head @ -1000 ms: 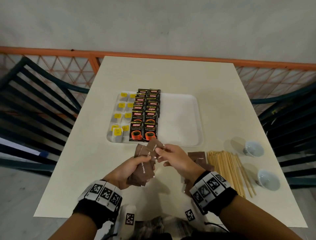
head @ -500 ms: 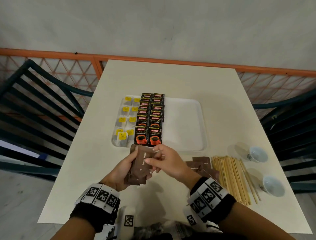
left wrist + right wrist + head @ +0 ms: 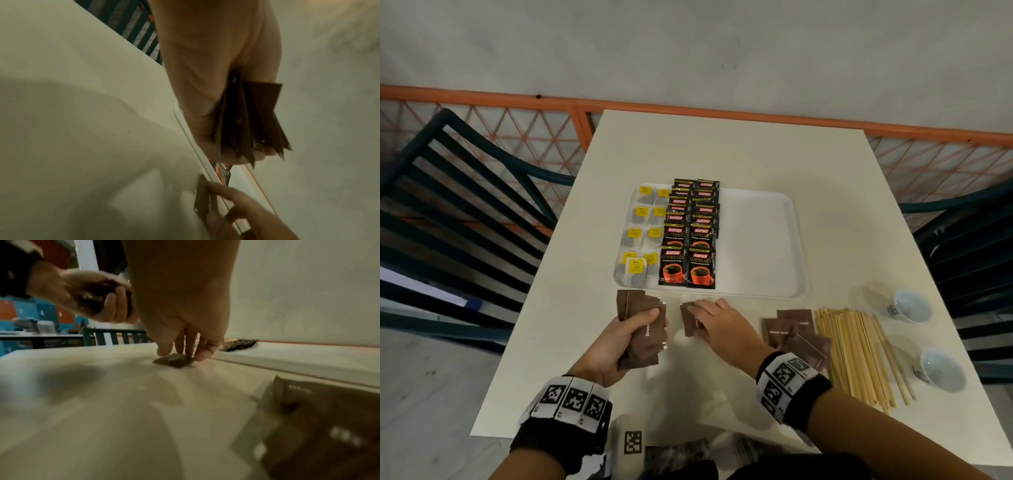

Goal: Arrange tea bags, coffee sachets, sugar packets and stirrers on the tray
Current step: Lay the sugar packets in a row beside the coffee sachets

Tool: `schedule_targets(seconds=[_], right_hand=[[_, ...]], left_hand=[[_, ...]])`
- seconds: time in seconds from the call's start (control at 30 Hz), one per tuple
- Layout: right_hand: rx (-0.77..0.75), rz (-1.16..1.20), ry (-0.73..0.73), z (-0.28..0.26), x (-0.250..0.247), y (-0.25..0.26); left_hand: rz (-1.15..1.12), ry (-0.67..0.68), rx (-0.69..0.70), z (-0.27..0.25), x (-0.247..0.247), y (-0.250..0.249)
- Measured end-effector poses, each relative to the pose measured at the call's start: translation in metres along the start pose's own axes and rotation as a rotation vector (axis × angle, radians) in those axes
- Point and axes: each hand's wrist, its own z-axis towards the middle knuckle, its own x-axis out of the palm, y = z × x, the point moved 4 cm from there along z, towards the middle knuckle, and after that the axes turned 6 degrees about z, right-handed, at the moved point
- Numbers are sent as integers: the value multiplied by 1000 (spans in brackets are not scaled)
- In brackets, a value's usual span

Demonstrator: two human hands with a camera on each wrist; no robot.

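Observation:
My left hand (image 3: 649, 318) grips a fanned stack of brown sugar packets (image 3: 643, 334) just above the table, near the tray's front edge; the left wrist view shows the stack (image 3: 257, 116) between thumb and fingers. My right hand (image 3: 705, 310) rests with straight fingers on a single brown sugar packet (image 3: 688, 322) lying flat on the table; its fingertips (image 3: 202, 356) press that packet (image 3: 174, 361). The white tray (image 3: 756, 240) holds yellow-tagged tea bags (image 3: 640, 236) at its left and two columns of black coffee sachets (image 3: 690, 240) beside them. Its right half is bare.
More brown sugar packets (image 3: 787, 332) lie loose by my right wrist. A bundle of wooden stirrers (image 3: 859, 353) lies to their right, with two small white cups (image 3: 909, 306) (image 3: 941, 370) beyond. Dark chairs flank the table; an orange railing runs behind it.
Both hands came apart and sank toward the table. The right hand drew one packet off the stack and laid it on the table before the tray.

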Motion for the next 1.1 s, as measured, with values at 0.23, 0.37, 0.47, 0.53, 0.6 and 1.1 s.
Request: schedule_targets(seconds=[0.23,0.37,0.47,0.53,0.6,1.1], right_hand=[[199,67,13,0,-7,-14],[298,115,10,-7,-11,-24],[332,309,-21,-15,-19,-31],[345,448,-52,-21,-29,-34],[336,624,-91,-27,-40,-35],[66,731,-249,-34,-124,-20]], left_hand=[[-46,13,-18,-3,0,2],[-15,5,-29,-4,12,4],[15,-27,-24,-7,23,3],[35,-44,-11,-8,30,2],[83,-42,6,-9,40,2],[192,74,249,-34,97,-47]])
